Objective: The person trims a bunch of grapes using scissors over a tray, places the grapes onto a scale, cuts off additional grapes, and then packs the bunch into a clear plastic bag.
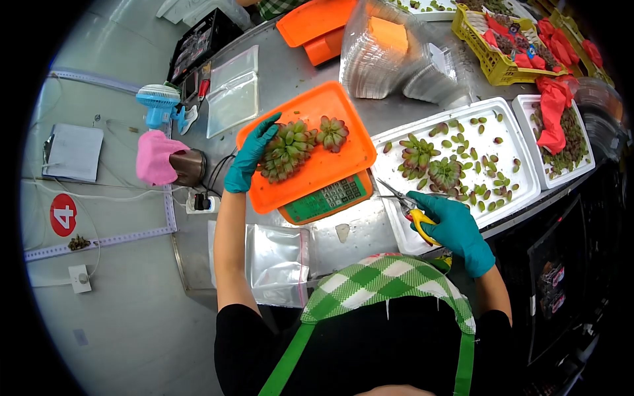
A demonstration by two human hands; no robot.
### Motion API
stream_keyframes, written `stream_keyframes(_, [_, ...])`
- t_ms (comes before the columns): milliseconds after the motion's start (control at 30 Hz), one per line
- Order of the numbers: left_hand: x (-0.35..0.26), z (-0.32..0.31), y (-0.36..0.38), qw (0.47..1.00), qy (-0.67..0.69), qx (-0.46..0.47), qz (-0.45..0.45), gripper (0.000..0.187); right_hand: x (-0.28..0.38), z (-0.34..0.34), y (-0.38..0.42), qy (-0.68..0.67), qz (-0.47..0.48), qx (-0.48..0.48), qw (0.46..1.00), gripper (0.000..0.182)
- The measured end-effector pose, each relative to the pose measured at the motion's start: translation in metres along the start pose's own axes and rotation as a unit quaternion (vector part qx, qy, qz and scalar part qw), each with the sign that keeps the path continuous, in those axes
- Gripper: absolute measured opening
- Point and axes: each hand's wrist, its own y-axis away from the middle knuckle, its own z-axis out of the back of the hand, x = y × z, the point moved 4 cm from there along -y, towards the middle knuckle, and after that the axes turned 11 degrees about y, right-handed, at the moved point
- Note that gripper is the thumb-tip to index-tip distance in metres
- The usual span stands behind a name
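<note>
My left hand point(251, 153), in a teal glove, is at the left side of a large succulent point(288, 150) on an orange tray point(317, 183), its fingertips against the leaves. A smaller succulent point(332, 133) sits right of it. The tray rests on a scale with a green keypad point(330, 198). My right hand point(452, 228), also gloved, is closed around yellow-handled scissors point(417, 221), their blades apart and pointing left. Beyond them, a white foam tray point(528, 191) holds two succulents point(418, 155) point(445, 173) and several loose leaves point(489, 165).
Clear plastic trays point(376, 66) and an orange scale point(314, 23) stand at the back. Plastic bags point(277, 257) lie near the front edge. A blue fan point(158, 105) and pink cloth point(156, 157) are left; a yellow crate point(492, 63) is back right.
</note>
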Motion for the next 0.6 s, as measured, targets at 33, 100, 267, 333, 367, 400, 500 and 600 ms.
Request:
stream_keyframes(33, [-0.009, -0.001, 0.007, 1.0, -0.011, -0.013, 0.011, 0.04, 0.001, 0.001, 0.001, 0.005, -0.005, -0.001, 1.0, 0.047])
stream_keyframes(100, [-0.012, 0.006, 0.017, 0.999, -0.024, -0.029, 0.012, 0.041, -0.007, -0.001, 0.001, -0.018, -0.014, -0.006, 1.0, 0.048])
stream_keyframes(267, [-0.002, 0.036, 0.05, 0.995, 0.016, -0.085, -0.043, 0.043, -0.045, -0.013, 0.0, -0.153, -0.032, -0.083, 0.984, 0.046])
stream_keyframes(333, [0.004, 0.045, 0.068, 0.989, 0.051, -0.127, -0.054, 0.042, -0.075, -0.013, -0.003, -0.208, -0.072, -0.125, 0.968, 0.046])
stream_keyframes(367, [0.006, 0.046, 0.078, 0.986, 0.064, -0.148, -0.053, 0.042, -0.093, -0.013, -0.004, -0.23, -0.118, -0.124, 0.958, 0.047])
stream_keyframes(400, [0.007, 0.046, 0.089, 0.981, 0.077, -0.168, -0.053, 0.041, -0.108, -0.01, -0.003, -0.186, -0.119, -0.162, 0.962, 0.047])
stream_keyframes(500, [0.015, 0.048, 0.117, 0.967, 0.105, -0.222, -0.06, 0.04, -0.144, 0.001, 0.003, -0.102, -0.152, -0.213, 0.96, 0.046])
stream_keyframes(600, [0.023, 0.046, 0.142, 0.96, 0.108, -0.251, -0.064, 0.04, -0.197, 0.0, 0.004, -0.027, -0.189, -0.23, 0.954, 0.049])
